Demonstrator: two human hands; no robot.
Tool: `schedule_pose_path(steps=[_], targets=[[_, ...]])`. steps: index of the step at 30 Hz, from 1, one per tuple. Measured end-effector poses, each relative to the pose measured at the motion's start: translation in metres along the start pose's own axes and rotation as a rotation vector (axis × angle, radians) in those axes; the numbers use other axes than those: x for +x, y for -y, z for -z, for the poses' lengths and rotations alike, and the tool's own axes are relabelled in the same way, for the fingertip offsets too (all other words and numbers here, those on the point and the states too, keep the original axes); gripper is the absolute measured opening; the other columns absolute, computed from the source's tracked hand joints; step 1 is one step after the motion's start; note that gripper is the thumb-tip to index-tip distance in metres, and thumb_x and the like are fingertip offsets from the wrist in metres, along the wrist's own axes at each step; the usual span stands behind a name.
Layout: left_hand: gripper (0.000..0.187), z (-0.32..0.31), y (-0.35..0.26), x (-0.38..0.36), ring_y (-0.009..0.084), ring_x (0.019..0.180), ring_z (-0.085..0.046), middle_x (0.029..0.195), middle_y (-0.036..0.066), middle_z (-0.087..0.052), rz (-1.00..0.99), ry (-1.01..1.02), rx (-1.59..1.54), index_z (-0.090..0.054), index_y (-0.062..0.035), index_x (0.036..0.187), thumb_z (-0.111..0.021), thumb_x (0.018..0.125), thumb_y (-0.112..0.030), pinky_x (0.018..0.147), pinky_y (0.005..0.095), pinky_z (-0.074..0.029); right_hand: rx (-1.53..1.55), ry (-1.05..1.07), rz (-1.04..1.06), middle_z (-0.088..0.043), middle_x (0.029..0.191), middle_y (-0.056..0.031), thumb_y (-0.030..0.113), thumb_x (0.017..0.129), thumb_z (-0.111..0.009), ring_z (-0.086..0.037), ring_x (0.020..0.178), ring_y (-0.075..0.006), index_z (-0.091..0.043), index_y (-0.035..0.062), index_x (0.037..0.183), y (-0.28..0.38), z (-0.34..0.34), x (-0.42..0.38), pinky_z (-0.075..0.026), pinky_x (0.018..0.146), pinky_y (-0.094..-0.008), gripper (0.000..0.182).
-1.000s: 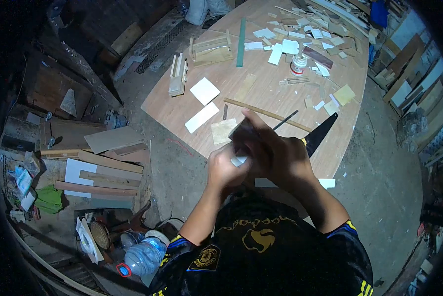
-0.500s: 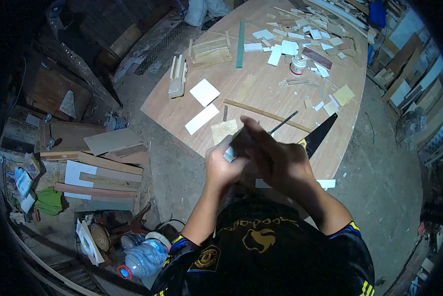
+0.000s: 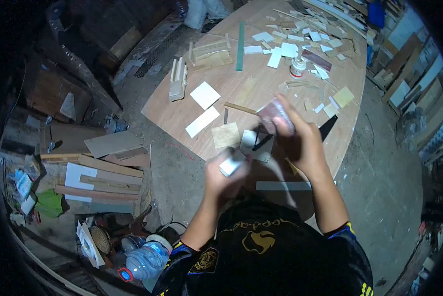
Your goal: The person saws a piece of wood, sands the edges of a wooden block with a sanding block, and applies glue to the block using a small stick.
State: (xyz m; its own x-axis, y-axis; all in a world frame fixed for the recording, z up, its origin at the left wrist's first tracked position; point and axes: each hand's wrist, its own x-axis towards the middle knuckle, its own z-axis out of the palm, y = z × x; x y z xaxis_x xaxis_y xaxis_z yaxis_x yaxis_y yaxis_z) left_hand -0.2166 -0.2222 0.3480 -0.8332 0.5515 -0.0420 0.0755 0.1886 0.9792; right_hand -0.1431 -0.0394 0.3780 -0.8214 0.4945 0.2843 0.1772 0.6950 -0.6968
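Table [image 3: 265,84] spreads out ahead of me, and over its near part I hold up a reddish-brown block [image 3: 274,117] in my right hand [image 3: 306,137]. My thumb lies across the block's face with the fingers behind it, so that hand is closed in a pinch. My left hand [image 3: 218,173] is at the table's near edge, well apart from the right, its fingers curled round a small white piece [image 3: 228,166]; it is blurred, so I cannot tell exactly how each finger sits. In the table's left part lie a white square [image 3: 204,95], a white strip [image 3: 202,122] and a pale wood square [image 3: 226,135]. A saw [image 3: 328,127] shows its dark blade near the table's right edge, partly hidden by my hand. Toward the table's far right stand a white jar [image 3: 297,68] and many scattered scraps [image 3: 307,37].
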Motion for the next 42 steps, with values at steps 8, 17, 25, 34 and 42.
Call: schedule_pose_path(steps=[8,17,25,34,42], targets=[[0.013,0.017,-0.009,0.007,0.0110,0.067,-0.057,0.072,0.004,-0.064,-0.064,-0.044,0.164,-0.063,-0.0004,0.080,-0.072,0.078,-0.010,0.063,0.0290,-0.047,0.275,0.209,0.063,-0.072,0.100,-0.0102,0.016,0.094,-0.057,-0.071,0.090,-0.0233,-0.040,0.0114,0.143,0.054,0.018,-0.018,-0.055,0.077,-0.0340,0.052],[0.018,0.012,-0.018,-0.009,0.0230,0.063,-0.065,0.070,0.015,-0.064,-0.215,-0.115,0.317,-0.061,0.0005,0.080,-0.070,0.076,-0.014,0.062,0.0334,-0.050,-0.294,0.391,0.081,-0.069,0.080,-0.0144,0.023,0.088,-0.063,-0.068,0.068,-0.0335,-0.036,0.0223,0.144,0.031,-0.014,-0.006,-0.052,0.055,-0.0428,0.062],[0.025,0.021,-0.002,0.001,0.0283,0.074,-0.070,0.076,0.018,-0.068,-0.206,-0.194,0.402,-0.066,0.0006,0.095,-0.068,0.072,-0.011,0.067,0.0351,-0.051,0.015,0.212,0.424,-0.070,0.089,-0.0127,0.024,0.086,-0.065,-0.068,0.069,-0.0323,-0.034,0.0196,0.144,0.056,-0.009,-0.028,-0.054,0.057,-0.0400,0.067],[0.016,0.021,-0.011,-0.003,0.0335,0.071,-0.069,0.072,0.018,-0.067,-0.305,-0.203,0.479,-0.064,0.0005,0.083,-0.069,0.072,-0.011,0.065,0.0379,-0.051,-0.134,0.362,0.308,-0.067,0.075,-0.0112,0.020,0.084,-0.067,-0.067,0.060,-0.0295,-0.025,0.0226,0.147,0.086,0.008,-0.019,-0.050,0.049,-0.0378,0.076],[0.020,0.013,-0.039,-0.030,0.0317,0.062,-0.066,0.066,0.015,-0.063,-0.485,-0.263,0.615,-0.060,-0.0032,0.077,-0.075,0.073,-0.015,0.059,0.0368,-0.050,-0.422,0.109,0.247,-0.067,0.079,-0.0162,0.032,0.092,-0.056,-0.063,0.059,-0.0364,-0.049,0.0182,0.135,-0.016,-0.053,0.002,-0.052,0.052,-0.0415,0.046]])
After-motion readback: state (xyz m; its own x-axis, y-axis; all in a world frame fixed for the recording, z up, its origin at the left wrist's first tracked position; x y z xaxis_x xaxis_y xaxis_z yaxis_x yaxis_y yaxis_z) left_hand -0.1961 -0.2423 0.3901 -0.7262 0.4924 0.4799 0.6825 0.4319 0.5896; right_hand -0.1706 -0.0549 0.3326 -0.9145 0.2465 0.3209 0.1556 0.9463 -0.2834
